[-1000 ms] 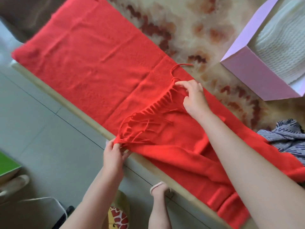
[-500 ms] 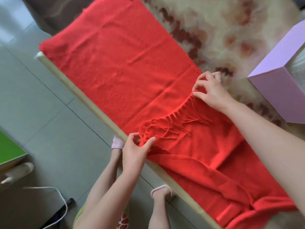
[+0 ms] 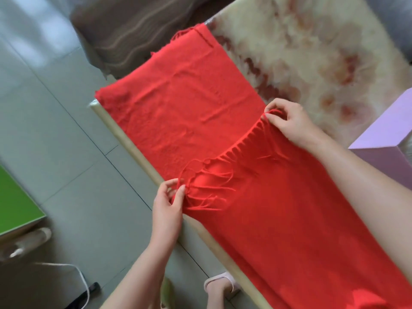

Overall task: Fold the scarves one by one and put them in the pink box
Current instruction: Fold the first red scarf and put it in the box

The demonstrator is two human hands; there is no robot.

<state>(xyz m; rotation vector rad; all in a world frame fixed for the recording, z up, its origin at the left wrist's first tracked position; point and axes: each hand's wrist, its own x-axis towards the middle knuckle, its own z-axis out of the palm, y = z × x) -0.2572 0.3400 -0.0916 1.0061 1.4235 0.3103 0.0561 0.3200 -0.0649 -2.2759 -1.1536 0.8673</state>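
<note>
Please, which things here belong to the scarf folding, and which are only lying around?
For the job:
- red scarf, pinched at its fringed end by the left hand and the right hand
- pink box

Only lying about:
- green table
- white cable
- brown cloth

Both hands, left hand and right hand, pinch the red scarf's fringed end.
</note>
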